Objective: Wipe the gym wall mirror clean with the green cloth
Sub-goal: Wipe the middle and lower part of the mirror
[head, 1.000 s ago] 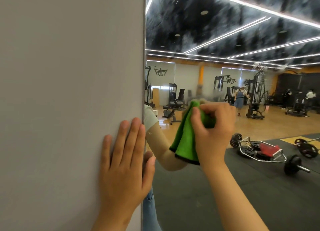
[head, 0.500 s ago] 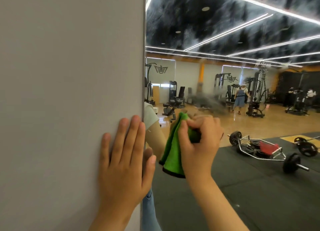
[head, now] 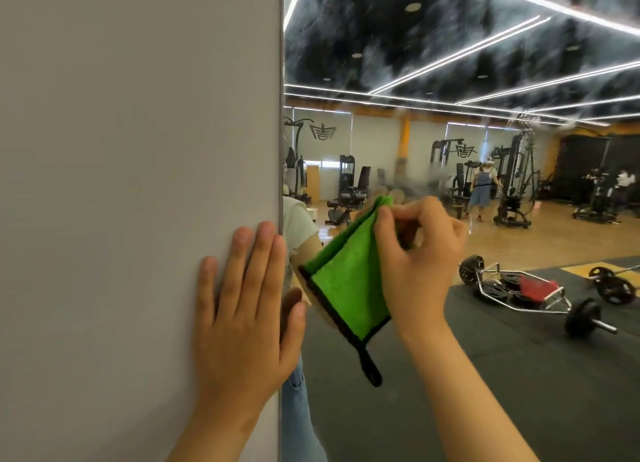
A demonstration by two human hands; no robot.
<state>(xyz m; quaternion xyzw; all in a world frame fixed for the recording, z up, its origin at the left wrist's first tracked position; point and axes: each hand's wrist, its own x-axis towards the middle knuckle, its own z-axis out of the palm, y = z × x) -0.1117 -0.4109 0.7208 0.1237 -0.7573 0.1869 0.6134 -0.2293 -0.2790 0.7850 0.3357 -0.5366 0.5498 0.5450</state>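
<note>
Cloth (head: pixel 346 278), green, partly hidden behind pinching right hand (head: pixel 419 264), left hand (head: pixel 242 306) flat on wall (head: pixel 121 150)

Grey wall panel (head: pixel 138 184) at left. Reflected gym room: loaded barbell (head: pixel 583 318) on black floor mat (head: pixel 571 409); weight machines (head: pixel 512 184) behind on wooden floor; light strips (head: pixel 460 55) overhead.

Bright, even indoor light, sharp up close and hazy in the mirror (head: pixel 450 375).
White ceiling strips (head: pixel 460 51) reflected high in the mirror glare without flaring. The reflection around them looks cloudy and streaked. A grey smear (head: pixel 415 181) blurs mid-mirror. Left of the mirror, the wall (head: pixel 138 150) is evenly lit. The cloth (head: pixel 349 281) before the mirror is crisp and vivid.
</note>
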